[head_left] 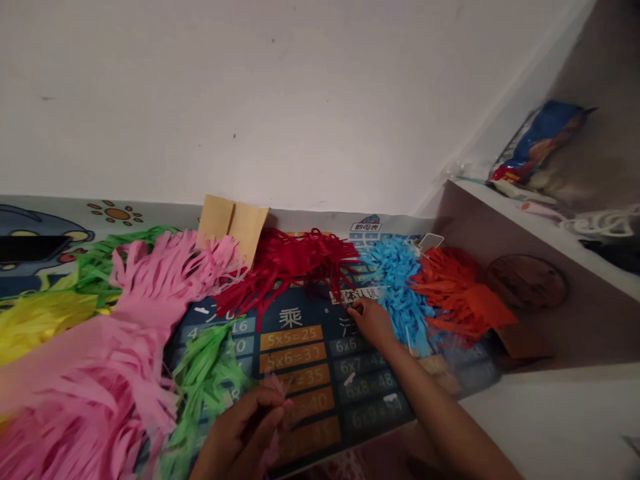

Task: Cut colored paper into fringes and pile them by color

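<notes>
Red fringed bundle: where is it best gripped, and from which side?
Probably across the thick middle of the red fringed bundle, coming from above on the near side: strands mass together there, while thin loose ends splay to left and right, and the white wall stands behind.

Red fringe [306,259] (pink strip [273,382] too)

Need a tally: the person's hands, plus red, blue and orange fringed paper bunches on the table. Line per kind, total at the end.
Hands: 2 (left hand, right hand)
Red fringed bunch: 1
Blue fringed bunch: 1
Orange fringed bunch: 1
Total: 5
</notes>
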Available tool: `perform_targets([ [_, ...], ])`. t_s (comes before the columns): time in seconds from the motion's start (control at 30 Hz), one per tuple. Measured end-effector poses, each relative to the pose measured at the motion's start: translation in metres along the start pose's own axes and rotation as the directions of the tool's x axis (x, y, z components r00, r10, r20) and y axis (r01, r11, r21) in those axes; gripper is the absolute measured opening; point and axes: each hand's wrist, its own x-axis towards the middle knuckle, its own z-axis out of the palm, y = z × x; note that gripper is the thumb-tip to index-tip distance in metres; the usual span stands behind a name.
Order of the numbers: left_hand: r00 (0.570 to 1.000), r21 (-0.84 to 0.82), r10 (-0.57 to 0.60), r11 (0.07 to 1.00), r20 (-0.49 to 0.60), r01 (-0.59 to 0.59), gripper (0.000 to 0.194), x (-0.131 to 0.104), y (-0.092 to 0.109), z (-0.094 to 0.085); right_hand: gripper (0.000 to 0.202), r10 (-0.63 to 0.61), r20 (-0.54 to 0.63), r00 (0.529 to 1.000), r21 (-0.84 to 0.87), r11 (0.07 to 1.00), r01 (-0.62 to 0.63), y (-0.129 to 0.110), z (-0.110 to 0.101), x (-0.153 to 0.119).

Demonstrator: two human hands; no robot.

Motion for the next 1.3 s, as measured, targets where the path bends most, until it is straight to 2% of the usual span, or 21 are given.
perform_targets([
  [0.07, 1.000, -0.010, -0.007, 1.000, -0.015, 0.006, 0.032, -0.002, 0.001, -0.003, 0.006, 0.008, 0.001, 1.000, 0.021, 1.000, -0.008, 0.003, 0.000, 0.005],
  [0.17, 0.998, -0.040, -0.052, 0.998, -0.023, 0.051, 0.032, -0.001, -0.002, -0.006, 0.007, 0.010, 0.012, 1.000, 0.080, 0.997, -0.011, 0.003, -0.015, -0.002],
  [0.27, 0.985, -0.128, -0.147, 0.979, 0.085, 0.157, 0.039, 0.004, -0.008, -0.003, 0.009, -0.034, 0.034, 0.999, 0.159, 0.987, 0.029, -0.014, -0.032, -0.034],
  [0.33, 0.969, -0.221, -0.202, 0.948, 0.141, 0.230, 0.042, 0.009, -0.011, 0.004, 0.011, -0.149, 0.055, 0.987, 0.251, 0.959, 0.130, -0.033, -0.036, -0.064],
  [0.37, 0.962, -0.277, -0.225, 0.925, 0.153, 0.260, 0.042, 0.012, -0.011, 0.008, 0.012, -0.235, 0.045, 0.971, 0.324, 0.923, 0.209, -0.043, -0.034, -0.080],
  [0.43, 0.952, -0.398, -0.251, 0.867, 0.175, 0.301, 0.042, 0.017, -0.012, 0.014, 0.012, -0.332, -0.020, 0.943, 0.422, 0.852, 0.309, -0.059, -0.025, -0.107],
  [0.53, 0.928, -0.520, -0.258, 0.772, 0.269, 0.366, 0.041, 0.019, -0.011, 0.017, 0.010, -0.386, -0.134, 0.913, 0.409, 0.818, 0.405, -0.071, -0.007, -0.130],
  [0.63, 0.925, -0.556, -0.250, 0.743, 0.287, 0.373, 0.038, 0.016, -0.011, 0.013, 0.012, -0.456, -0.200, 0.867, 0.359, 0.790, 0.498, -0.075, 0.006, -0.134],
  [0.73, 0.922, -0.584, -0.273, 0.714, 0.276, 0.386, 0.039, 0.013, -0.013, 0.010, 0.016, -0.462, -0.203, 0.864, 0.384, 0.774, 0.504, -0.077, 0.010, -0.132],
  [0.83, 0.926, -0.588, -0.267, 0.716, 0.269, 0.377, 0.039, 0.012, -0.016, 0.011, 0.016, -0.448, -0.118, 0.886, 0.432, 0.780, 0.452, -0.077, 0.008, -0.131],
  [0.93, 0.932, -0.571, -0.230, 0.740, 0.280, 0.355, 0.039, 0.012, -0.019, 0.012, 0.012, -0.415, 0.022, 0.910, 0.520, 0.782, 0.344, -0.075, 0.004, -0.130],
  [1.0, 0.937, -0.557, -0.209, 0.759, 0.280, 0.336, 0.040, 0.012, -0.019, 0.013, 0.012, -0.394, 0.068, 0.916, 0.558, 0.776, 0.293, -0.074, 0.003, -0.130],
  [1.17, 0.943, -0.512, -0.190, 0.801, 0.273, 0.310, 0.039, 0.012, -0.018, 0.011, 0.014, -0.388, -0.015, 0.921, 0.507, 0.791, 0.342, -0.076, 0.004, -0.134],
  [1.3, 0.945, -0.486, -0.178, 0.822, 0.275, 0.297, 0.039, 0.015, -0.018, 0.009, 0.018, -0.441, -0.082, 0.894, 0.408, 0.803, 0.434, -0.076, 0.013, -0.137],
])
